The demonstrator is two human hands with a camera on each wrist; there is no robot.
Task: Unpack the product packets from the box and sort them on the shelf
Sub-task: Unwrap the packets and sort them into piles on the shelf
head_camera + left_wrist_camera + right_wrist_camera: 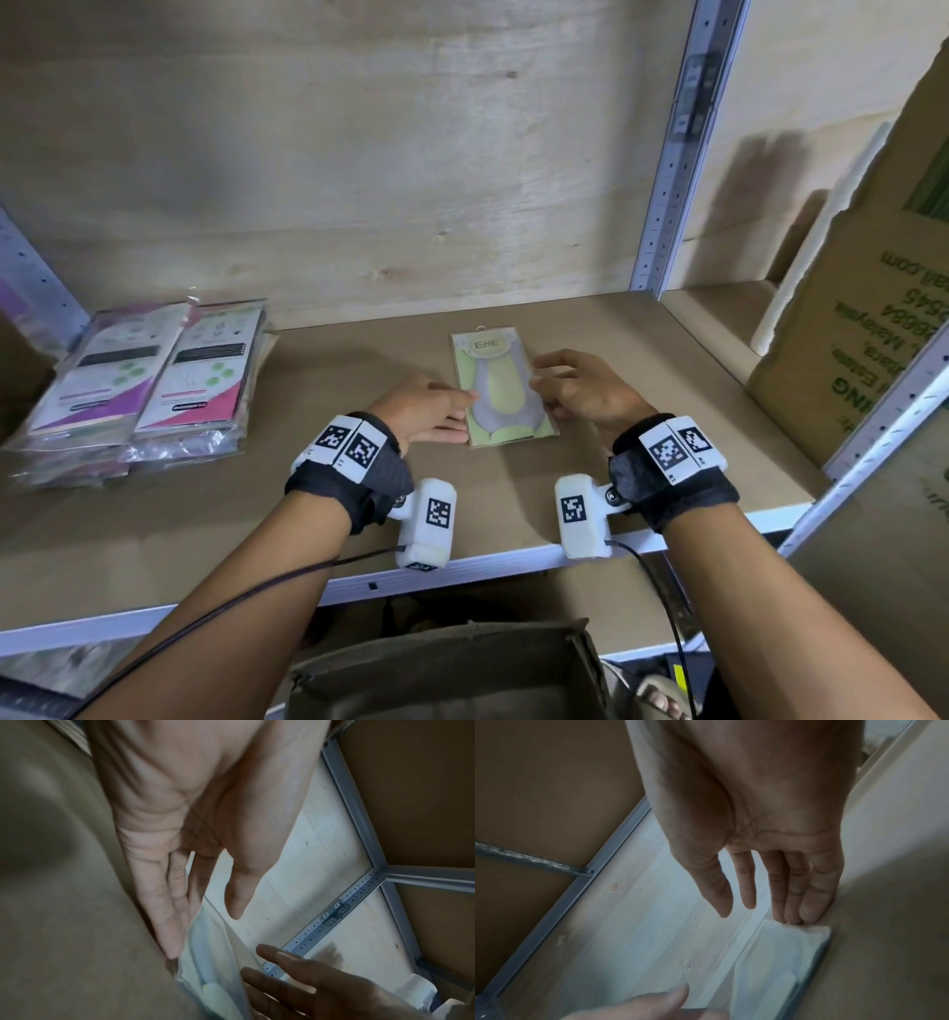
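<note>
One green-and-grey packet point(500, 390) lay flat mid-shelf point(359, 519). Left hand point(426, 411) and right hand point(585, 390) flanked it, straight fingers loosely spread, tips touching its side edges. Two packet stacks point(149, 390) sat well left; a cardboard box point(447, 673) stood below.

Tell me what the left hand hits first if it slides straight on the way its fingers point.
The left hand points right, its fingertips already at the left edge of the green packet lying flat on the shelf. It would likely meet that packet first; the right hand waits on the far side.
</note>
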